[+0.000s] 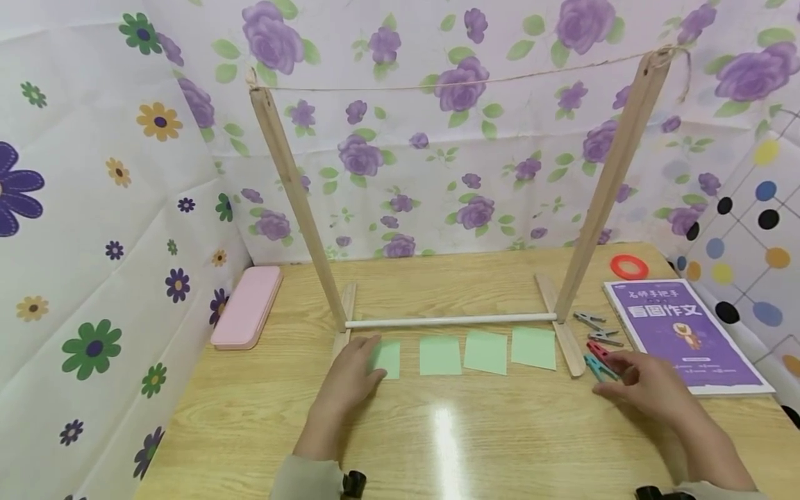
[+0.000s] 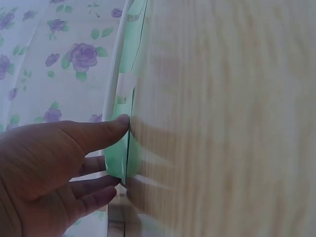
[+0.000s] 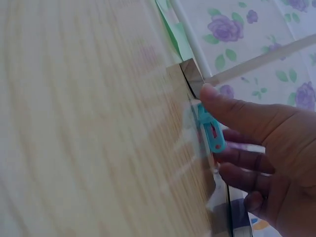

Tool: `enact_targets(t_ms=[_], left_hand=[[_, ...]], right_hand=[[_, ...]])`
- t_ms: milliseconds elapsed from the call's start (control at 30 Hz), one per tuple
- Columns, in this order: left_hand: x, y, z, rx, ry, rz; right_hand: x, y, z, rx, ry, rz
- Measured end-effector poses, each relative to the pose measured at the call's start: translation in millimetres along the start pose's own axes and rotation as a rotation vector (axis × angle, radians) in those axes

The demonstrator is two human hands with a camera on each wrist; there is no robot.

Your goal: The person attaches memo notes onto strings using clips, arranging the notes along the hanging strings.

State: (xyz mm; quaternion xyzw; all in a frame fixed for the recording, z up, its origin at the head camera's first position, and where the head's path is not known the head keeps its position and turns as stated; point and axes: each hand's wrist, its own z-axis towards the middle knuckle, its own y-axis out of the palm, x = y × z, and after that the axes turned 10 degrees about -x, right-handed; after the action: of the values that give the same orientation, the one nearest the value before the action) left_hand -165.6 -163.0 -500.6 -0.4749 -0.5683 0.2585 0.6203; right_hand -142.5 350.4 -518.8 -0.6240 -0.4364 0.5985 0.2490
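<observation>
While four pale green square paper notes sit in a row on the light wooden surface (image 1: 437,430), the left hand (image 1: 350,378) rests flat-fingered on the leftmost green note (image 1: 389,357). Right hand (image 1: 646,382) pinches a teal plastic clothespin (image 3: 211,132) beside a red one (image 1: 598,351); two grey ones (image 1: 596,328) lie nearby. Floral sheets wall everything in. Purple booklet (image 1: 684,333) has Chinese writing.

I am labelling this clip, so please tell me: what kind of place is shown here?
Probably a staged indoor tabletop booth: floral sheets wall in a wooden table, where a string rack, green notes and clothespins are laid out.
</observation>
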Motion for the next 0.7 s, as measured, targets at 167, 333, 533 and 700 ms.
enact_targets(t_ms=[167,333,533,700], left_hand=[[4.0,-2.3,-0.1,0.006,0.014,0.062],[6.7,-3.0,-2.8,-0.016,0.015,-0.036],[5.3,-3.3,-3.5,0.018,0.042,-0.108],[-0.1,-3.5,-2.3,0.052,0.011,-0.14]], right_hand=[[-2,2,2,0.046,0.003,-0.064],[-4,2,0,0.061,0.004,-0.07],[-4,-6,-5,0.062,0.045,-0.033],[-1,-9,-8,0.094,0.051,-0.005]])
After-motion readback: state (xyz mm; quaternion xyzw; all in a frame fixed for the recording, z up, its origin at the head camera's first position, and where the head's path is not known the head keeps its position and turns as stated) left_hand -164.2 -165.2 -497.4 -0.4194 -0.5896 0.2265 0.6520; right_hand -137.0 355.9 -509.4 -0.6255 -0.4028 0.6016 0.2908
